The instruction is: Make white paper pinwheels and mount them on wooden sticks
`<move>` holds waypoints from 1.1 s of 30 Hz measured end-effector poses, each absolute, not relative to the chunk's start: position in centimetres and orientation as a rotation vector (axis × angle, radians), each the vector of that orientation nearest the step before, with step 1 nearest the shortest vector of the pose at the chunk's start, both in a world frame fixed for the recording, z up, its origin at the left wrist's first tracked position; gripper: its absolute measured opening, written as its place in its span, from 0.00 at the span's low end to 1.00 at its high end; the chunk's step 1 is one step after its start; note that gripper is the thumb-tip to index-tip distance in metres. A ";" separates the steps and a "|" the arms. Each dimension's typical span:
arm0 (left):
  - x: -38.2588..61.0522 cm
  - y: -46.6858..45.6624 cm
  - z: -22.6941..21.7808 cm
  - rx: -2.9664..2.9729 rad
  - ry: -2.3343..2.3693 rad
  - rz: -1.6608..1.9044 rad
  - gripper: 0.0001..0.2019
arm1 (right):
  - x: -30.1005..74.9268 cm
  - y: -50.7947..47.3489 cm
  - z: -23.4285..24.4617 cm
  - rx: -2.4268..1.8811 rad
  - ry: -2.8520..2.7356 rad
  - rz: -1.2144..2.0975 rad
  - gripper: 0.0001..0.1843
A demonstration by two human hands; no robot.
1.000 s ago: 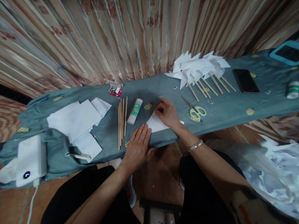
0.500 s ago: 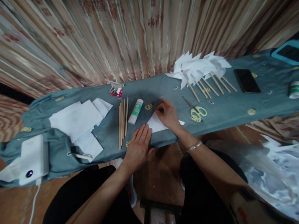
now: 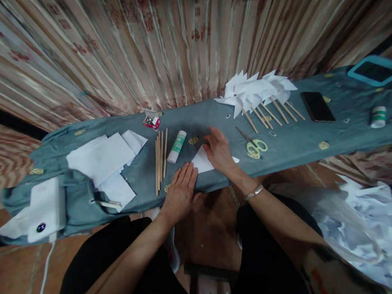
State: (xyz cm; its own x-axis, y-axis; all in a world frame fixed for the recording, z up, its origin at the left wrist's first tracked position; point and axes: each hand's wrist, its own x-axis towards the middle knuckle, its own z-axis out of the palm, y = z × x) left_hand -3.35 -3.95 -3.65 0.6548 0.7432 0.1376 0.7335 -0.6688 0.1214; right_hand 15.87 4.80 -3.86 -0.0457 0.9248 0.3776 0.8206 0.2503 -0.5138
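A white paper folded into a triangle (image 3: 201,161) lies flat near the front edge of the cloth-covered table. My left hand (image 3: 181,187) rests open, its fingertips at the paper's left corner. Over the right part of the paper is my right hand (image 3: 219,152), fingers apart and slightly bent, hiding some of it. Just beyond my left hand lies a glue stick (image 3: 177,146) with a green label, and beside it several thin wooden sticks (image 3: 160,161). Scissors (image 3: 255,146) with pale green handles lie to the right of my right hand.
Several paper pinwheels (image 3: 257,90) on sticks lie at the back right, near a dark phone (image 3: 317,106). White paper sheets (image 3: 100,159) and a white device (image 3: 44,208) with a cable are on the left. A small red box of pins (image 3: 151,119) stands at the back.
My right hand's fingers have loosened and spread a little over the folded paper. The left hand stays in place. The whole view has shifted slightly.
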 end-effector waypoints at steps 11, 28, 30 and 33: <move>-3.3 -3.8 -4.0 2.853 1.289 0.318 0.34 | 14.5 0.6 -3.4 -1.644 -2.184 0.137 0.26; -3.9 -4.8 -3.5 2.865 1.400 0.231 0.34 | 22.4 -2.0 -4.7 -1.925 -1.952 0.027 0.26; -4.2 -5.3 -3.4 2.847 1.447 0.219 0.34 | 22.8 -2.1 -5.1 -1.902 -1.928 0.037 0.26; -4.8 -6.0 -3.5 2.821 1.495 0.237 0.34 | 23.4 -1.9 -5.7 -1.833 -1.884 0.073 0.26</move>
